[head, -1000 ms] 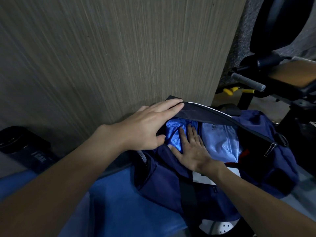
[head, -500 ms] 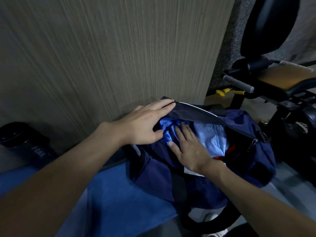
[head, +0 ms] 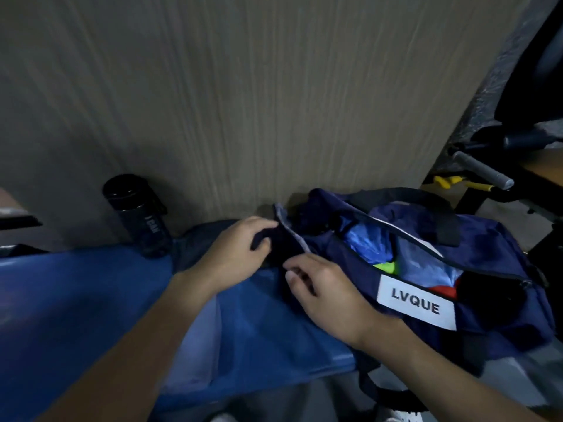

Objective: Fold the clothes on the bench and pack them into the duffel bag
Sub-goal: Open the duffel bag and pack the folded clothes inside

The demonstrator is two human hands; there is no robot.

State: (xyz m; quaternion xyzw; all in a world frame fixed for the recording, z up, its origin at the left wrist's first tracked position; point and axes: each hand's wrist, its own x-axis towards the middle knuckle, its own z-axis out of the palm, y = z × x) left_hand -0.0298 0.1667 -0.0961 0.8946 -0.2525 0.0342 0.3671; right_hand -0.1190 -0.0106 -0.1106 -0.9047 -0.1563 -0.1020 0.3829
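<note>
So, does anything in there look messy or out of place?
Nothing spilled or damaged. Inside the open navy fabric duffel bag, the shiny blue garment looks crumpled rather than folded flat, with lime-green cloth and red cloth bunched beside it.

Duffel bag [head: 487, 248] on the right end of the bench [head: 76, 300], clothes [head: 368, 248] in its open top, left hand [head: 234, 257] and right hand [head: 329, 290] at its left end, bottle [head: 143, 220] far left against the wall panel [head: 243, 102], gym machine [head: 481, 170] far right
</note>
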